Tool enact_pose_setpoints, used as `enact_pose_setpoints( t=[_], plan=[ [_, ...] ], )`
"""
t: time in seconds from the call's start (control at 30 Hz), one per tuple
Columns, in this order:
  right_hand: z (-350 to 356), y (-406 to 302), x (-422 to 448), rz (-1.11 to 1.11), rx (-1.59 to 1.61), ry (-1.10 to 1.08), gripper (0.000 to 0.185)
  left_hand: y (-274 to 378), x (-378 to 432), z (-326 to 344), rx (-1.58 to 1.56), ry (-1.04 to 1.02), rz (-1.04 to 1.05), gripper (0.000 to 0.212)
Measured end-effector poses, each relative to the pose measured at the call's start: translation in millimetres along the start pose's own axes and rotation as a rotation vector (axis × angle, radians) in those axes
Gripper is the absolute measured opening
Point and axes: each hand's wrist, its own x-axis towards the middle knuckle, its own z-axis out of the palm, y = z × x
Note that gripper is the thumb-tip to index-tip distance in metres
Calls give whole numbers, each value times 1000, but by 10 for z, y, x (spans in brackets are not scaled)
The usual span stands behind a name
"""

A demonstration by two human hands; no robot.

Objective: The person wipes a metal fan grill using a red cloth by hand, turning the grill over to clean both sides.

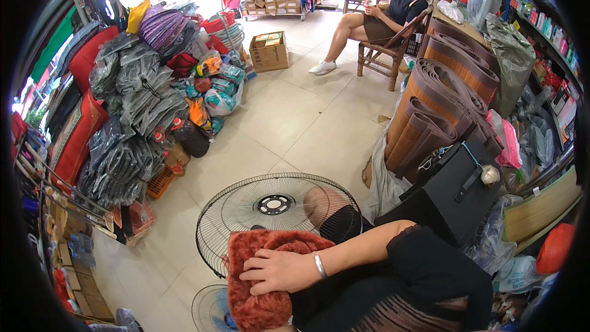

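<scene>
My right hand (279, 271), with a silver bangle on its wrist, lies over a folded rust-red plush cloth (260, 313), its fingers curved onto the pile. The cloth covers the near edge of a round black wire fan guard (221, 212) with a ring-shaped centre. Of my left arm, only a sliver (282, 329) shows below the cloth; the cloth hides most of that hand. Through the wires a bent knee (322, 203) is visible. Beneath the cloth's left side stands a smaller fan (209, 306) with blue blades, partly covered.
Bagged goods (143, 83) and dark-filled bottles (191, 136) are piled at left. Rolled bamboo mats (428, 97) and a black case (442, 189) stand at right. A cardboard box (268, 55) sits on the tiled floor (295, 115). Another person (401, 14) sits on a chair (387, 57) beyond.
</scene>
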Motion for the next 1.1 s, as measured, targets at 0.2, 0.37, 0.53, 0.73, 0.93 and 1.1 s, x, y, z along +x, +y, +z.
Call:
enact_pose_setpoints(
  t=[0.2,0.37,0.53,0.73,0.93,1.1],
  plan=[
    [-251,98,-451,31,-98,27,40,167,262,3,-57,134,166,57],
    [-513,220,-718,203,-145,128,44,427,367,-83,-98,-68,324,56],
    [-46,173,-405,181,-47,426,44,538,453,143,256,-112,490,63],
    [33,87,49,162,44,605,31,261,361,173,266,-161,438,69],
    [-358,394,569,154,-74,662,32,-167,40,-144,658,112,170,62],
    [-736,828,670,249,-204,584,45,-218,-28,1,533,-213,104,58]
  ],
)
